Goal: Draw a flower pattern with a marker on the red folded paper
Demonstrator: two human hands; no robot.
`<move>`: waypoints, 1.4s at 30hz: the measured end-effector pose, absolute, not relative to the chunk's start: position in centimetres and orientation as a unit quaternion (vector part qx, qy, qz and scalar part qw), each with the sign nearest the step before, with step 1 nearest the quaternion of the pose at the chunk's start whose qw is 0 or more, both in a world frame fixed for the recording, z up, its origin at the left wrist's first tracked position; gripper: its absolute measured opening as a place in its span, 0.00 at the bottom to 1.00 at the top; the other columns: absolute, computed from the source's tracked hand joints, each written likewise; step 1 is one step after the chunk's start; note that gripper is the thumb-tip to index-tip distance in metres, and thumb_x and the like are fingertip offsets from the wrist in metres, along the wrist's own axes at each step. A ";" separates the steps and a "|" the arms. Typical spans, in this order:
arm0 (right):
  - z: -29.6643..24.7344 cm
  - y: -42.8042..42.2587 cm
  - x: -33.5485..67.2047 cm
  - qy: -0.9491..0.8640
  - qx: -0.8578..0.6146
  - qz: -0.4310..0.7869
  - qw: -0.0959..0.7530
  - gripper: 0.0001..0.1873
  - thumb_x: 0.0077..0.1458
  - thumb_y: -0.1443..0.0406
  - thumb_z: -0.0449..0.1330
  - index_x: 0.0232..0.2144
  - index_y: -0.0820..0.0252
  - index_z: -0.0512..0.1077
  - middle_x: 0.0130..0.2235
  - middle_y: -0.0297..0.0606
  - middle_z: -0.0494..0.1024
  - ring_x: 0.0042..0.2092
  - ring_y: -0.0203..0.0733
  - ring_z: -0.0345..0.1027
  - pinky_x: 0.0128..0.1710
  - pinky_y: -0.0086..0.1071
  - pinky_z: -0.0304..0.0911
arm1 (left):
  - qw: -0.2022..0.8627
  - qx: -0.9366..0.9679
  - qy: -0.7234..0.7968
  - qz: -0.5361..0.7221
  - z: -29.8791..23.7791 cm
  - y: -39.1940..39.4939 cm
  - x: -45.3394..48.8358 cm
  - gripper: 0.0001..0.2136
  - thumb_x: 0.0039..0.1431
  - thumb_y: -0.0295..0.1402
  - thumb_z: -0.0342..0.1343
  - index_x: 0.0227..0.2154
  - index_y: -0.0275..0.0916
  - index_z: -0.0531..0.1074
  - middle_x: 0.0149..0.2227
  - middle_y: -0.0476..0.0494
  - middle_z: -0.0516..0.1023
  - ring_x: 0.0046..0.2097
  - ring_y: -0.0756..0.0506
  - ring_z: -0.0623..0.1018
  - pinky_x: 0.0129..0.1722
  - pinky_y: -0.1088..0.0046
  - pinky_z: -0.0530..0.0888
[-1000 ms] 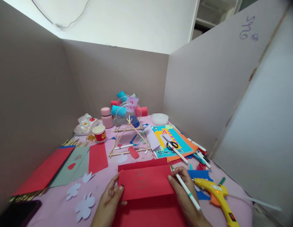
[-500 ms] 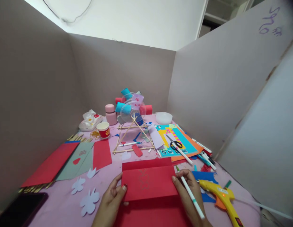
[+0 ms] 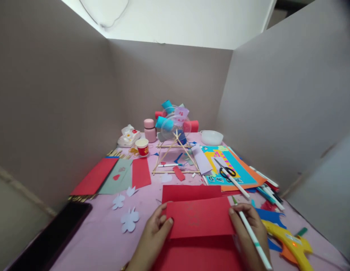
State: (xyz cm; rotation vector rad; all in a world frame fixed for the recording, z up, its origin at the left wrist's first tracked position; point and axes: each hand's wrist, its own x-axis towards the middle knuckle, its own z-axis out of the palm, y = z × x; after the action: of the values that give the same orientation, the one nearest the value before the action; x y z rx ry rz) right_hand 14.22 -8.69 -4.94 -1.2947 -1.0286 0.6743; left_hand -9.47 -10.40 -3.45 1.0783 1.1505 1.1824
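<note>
Both hands pin a folded red sheet (image 3: 201, 222) flat on the pink table (image 3: 107, 241). Left hand (image 3: 155, 235) grips its left edge, right hand (image 3: 248, 229) the right edge, with a white pen (image 3: 252, 237) tucked between the fingers. Yellow glue gun (image 3: 290, 241) sits just right of it, 1 scissors (image 3: 225, 171) further back.

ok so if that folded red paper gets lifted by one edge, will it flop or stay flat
Probably light: the red paper is a thin flat sheet. Folded over, it looks doubled, so it may droop less than a single sheet. It should slide easily when pushed; the left hand and right hand, holding a pen, both rest on its edges.
</note>
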 end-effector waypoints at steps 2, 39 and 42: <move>-5.0 -8.7 14.6 -0.437 -0.574 0.299 0.624 0.13 0.47 0.57 0.62 0.31 0.57 0.66 0.30 0.33 0.69 0.30 0.40 0.62 0.30 0.31 0.60 | 0.550 0.459 0.484 0.502 -3.8 -10.7 -9.1 0.23 0.54 0.42 0.58 0.50 0.37 0.63 0.29 0.47 0.77 0.36 0.43 0.77 0.40 0.69 0.72; -4.9 -8.7 13.9 -0.519 -0.595 0.274 0.548 0.06 0.51 0.61 0.56 0.30 0.56 0.63 0.25 0.28 0.65 0.26 0.37 0.58 0.26 0.28 0.55 | 0.539 0.504 0.504 0.448 -3.9 -9.6 -10.3 0.30 0.56 0.47 0.52 0.56 0.34 0.52 0.43 0.36 0.77 0.41 0.41 0.77 0.39 0.67 0.72; -5.0 -8.7 14.1 -0.528 -0.596 0.277 0.538 0.07 0.52 0.60 0.55 0.30 0.55 0.63 0.24 0.27 0.64 0.25 0.37 0.57 0.25 0.28 0.54 | 0.530 0.520 0.510 0.434 -3.8 -9.5 -10.4 0.31 0.57 0.46 0.50 0.56 0.33 0.50 0.41 0.36 0.77 0.39 0.41 0.77 0.38 0.67 0.72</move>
State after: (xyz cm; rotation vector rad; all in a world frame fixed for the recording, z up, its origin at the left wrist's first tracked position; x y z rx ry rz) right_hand 14.06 -8.68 -5.04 -1.4179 -1.2571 0.6598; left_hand -10.36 -9.48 -3.85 1.2417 1.2174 1.0370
